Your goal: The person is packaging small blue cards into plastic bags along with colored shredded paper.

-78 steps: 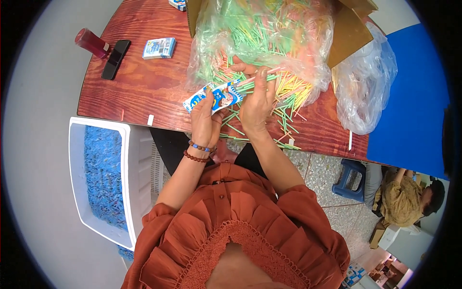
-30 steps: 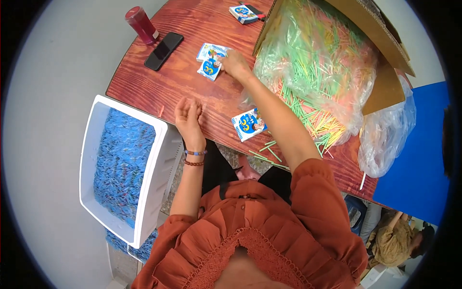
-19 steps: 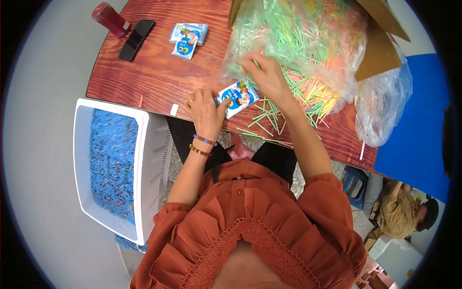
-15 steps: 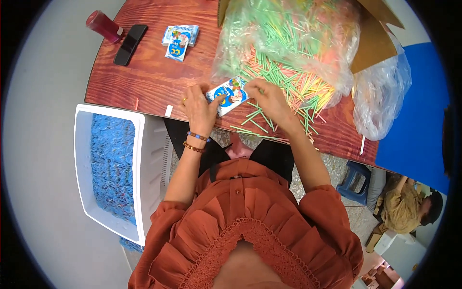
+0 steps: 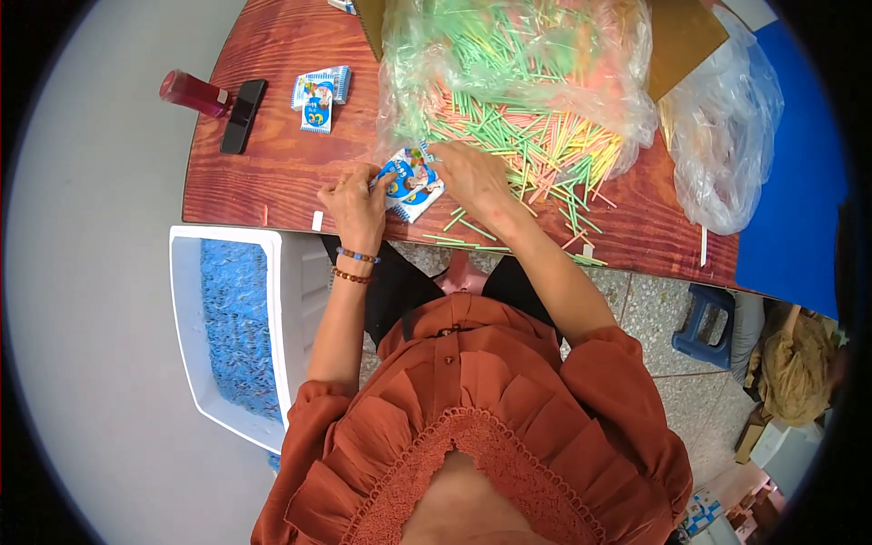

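My left hand pinches a small blue-and-white printed packet by its left side, thumb on top. At its upper right corner, the fingers of my right hand are closed on the packet's edge; the fingertips are partly hidden. The packet looks doubled, and I cannot tell whether it is folded or two packets overlap. Just beyond my right hand, thin green, pink and yellow sticks spill from a big clear plastic bag. Similar packets lie stacked farther left on the wooden table.
A black phone and a red-filled bottle lie at the far left. A white bin of blue pieces stands below the table's left edge. At right are a crumpled clear bag, a cardboard flap and a blue stool.
The view has shifted, so the table sits differently in it. Both hands stay on the packet, which has gone from one flat rectangle to a doubled shape.
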`<state>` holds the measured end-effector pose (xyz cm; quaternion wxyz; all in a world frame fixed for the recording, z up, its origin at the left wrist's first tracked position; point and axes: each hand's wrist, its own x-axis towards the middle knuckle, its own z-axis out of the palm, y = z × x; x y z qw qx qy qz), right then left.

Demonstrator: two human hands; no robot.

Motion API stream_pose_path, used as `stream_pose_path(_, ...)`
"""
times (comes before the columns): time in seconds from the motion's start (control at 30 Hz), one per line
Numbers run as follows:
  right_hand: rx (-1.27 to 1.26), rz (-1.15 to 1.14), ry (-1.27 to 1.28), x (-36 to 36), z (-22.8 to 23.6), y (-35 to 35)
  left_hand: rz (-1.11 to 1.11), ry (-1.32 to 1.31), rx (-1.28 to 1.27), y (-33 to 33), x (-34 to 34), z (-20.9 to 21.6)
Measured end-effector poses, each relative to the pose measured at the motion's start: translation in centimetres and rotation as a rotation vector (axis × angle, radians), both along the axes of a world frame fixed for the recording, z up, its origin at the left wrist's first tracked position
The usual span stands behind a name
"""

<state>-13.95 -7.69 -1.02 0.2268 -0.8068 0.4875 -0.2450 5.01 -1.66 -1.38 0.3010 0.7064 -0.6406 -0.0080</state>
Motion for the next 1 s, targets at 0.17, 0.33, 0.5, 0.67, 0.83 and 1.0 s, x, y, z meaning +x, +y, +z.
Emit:
stream_pose_path(0.17,0.112,0.013,-0.011,-0.9,-0.2,-0.3,0.048,-0.08,-0.075,1.7,0.3,1.5)
stream_pose_path(0.33,0.28,0.096,-0.513,0.1,-0.1,0.1,-0.135,0.484,0.029,2.4,1.6,1.4)
stream_pose_path(0.5,0.495,0.167,-0.543,0.3,-1.2,-0.9,-0.086,0.574,0.049,1.4,-0.6,2.3)
stream_pose_path(0.67,-0.054,0.108,-0.328,1.0,-1.3,-0.4,0.018,0.449,0.072,1.7,1.0,-0.6)
stream_pose_path(0.83,0.194,0.105,-0.632,0.6,-0.5,0.0,-0.057,1.078,-0.038,2.0,-0.7,2.0)
stream_pose_path(1.0,0.528,0.134,-0.895,0.5,0.6,0.5,-0.041,1.252,0.02,1.8,-1.0,1.6)
